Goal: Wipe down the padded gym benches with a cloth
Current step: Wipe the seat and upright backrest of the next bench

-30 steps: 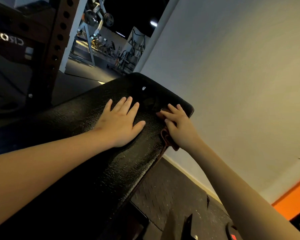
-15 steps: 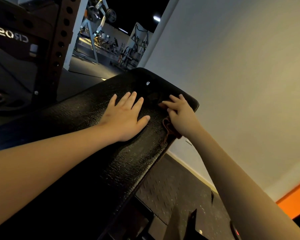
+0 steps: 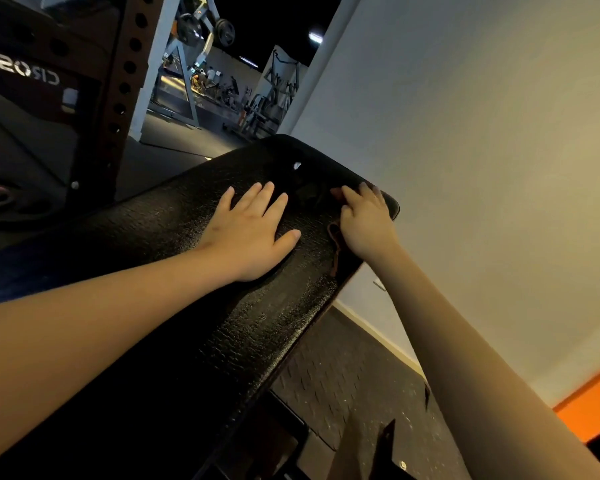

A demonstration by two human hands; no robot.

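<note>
A black textured padded bench (image 3: 174, 306) runs from the lower left toward its rounded far end near the wall. My left hand (image 3: 253, 233) lies flat on the pad with fingers spread. My right hand (image 3: 366, 221) presses a dark reddish-brown cloth (image 3: 335, 242) onto the pad's right edge near the far end. Most of the cloth is hidden under the hand; a strip of it hangs over the edge.
A pale wall (image 3: 482, 168) stands close on the right, with an orange band (image 3: 589, 410) low down. A brown perforated rack upright (image 3: 118, 98) rises at the left. Dark rubber floor tiles (image 3: 340, 386) lie below the bench. Gym machines (image 3: 222, 81) stand far back.
My right hand has slid the cloth a little farther along the pad toward its far end. My left hand stays flat in about the same spot.
</note>
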